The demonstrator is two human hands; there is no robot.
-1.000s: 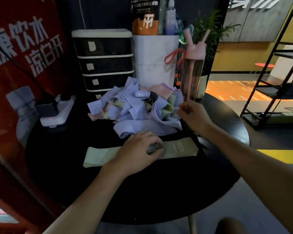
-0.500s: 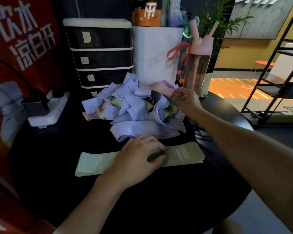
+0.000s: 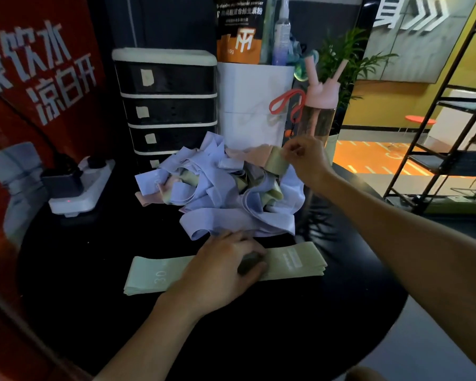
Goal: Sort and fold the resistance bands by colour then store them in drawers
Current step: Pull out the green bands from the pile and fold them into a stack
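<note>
pinching green band (image 3: 276,162) over pile (image 3: 217,196) with right hand (image 3: 307,160), left hand (image 3: 226,268) pressing stack (image 3: 296,259).

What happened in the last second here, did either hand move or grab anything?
The right hand reached away from the person to the far side of the tangled pile and now pinches the end of a green band there, raising it. The left hand stayed pressed on the flat green stack, which has not shifted. The drawers remain shut.

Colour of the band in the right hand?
Pale green resistance band, pinched by right hand; head view.
</note>
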